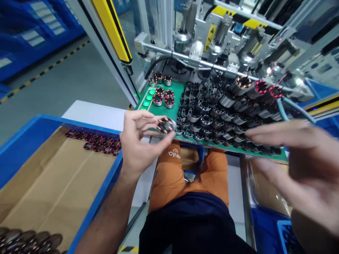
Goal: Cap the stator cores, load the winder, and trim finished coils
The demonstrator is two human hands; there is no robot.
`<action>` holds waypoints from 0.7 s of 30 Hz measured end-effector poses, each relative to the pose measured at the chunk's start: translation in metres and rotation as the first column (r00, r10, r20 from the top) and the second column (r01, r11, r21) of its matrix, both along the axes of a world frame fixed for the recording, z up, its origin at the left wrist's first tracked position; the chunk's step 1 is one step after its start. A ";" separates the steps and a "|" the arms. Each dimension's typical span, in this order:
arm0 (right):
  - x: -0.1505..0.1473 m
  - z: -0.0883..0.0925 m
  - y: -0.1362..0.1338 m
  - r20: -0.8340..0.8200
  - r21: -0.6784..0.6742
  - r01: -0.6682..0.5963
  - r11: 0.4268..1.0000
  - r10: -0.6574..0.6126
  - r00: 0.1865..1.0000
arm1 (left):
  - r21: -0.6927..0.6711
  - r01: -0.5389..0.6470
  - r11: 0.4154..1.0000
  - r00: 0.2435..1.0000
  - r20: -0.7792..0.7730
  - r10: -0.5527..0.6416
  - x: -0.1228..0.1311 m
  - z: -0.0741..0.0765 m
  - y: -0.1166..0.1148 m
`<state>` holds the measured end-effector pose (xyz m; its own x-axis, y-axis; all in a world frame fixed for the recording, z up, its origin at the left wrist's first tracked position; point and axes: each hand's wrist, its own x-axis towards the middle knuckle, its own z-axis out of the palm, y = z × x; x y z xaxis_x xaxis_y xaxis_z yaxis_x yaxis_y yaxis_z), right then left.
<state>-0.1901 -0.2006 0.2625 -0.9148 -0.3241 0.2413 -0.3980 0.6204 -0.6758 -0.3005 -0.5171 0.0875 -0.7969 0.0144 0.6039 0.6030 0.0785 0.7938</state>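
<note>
Between the fingers and thumb of my left hand (140,141) is a wound motor stator (165,125), a small ring with copper coils, held above the front edge of the green work surface (169,110). My right hand (296,169) hangs at the right, blurred, with fingers and thumb apart and nothing between them. Beyond it stand stacked rows of dark stator cores (206,120). Several wound stators (158,99) sit on the green surface, farther off than my left hand. Three larger stators, one copper-coloured (244,82) and two with red windings, rest at the back of the rows.
A blue bin (39,121) lined with cardboard stands at the left, with wound stators (99,143) along its far side and more at its near end. Green lit buttons (149,98) and a yellow post (113,31) flank the work surface. Machine heads (217,38) stand behind it.
</note>
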 end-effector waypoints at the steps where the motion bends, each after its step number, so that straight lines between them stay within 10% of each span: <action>1: 0.008 -0.010 -0.010 0.058 -0.067 0.017 0.998 -0.013 0.998 | 0.012 0.100 0.995 0.995 -0.013 -0.100 0.017 0.009 0.005; 7: 0.040 -0.084 -0.043 0.454 -0.437 0.266 0.859 -0.045 0.890 | -0.168 0.544 0.823 0.839 0.110 -0.532 0.080 0.029 0.034; 13: 0.074 -0.122 -0.028 0.527 -0.739 0.433 0.516 0.041 0.849 | -0.176 0.306 0.936 0.952 0.058 -0.301 0.112 0.017 0.061; 21: 0.089 -0.135 -0.014 0.568 -0.762 0.520 0.385 0.012 0.823 | -0.411 0.311 0.857 0.925 -0.078 -0.373 0.117 -0.005 0.062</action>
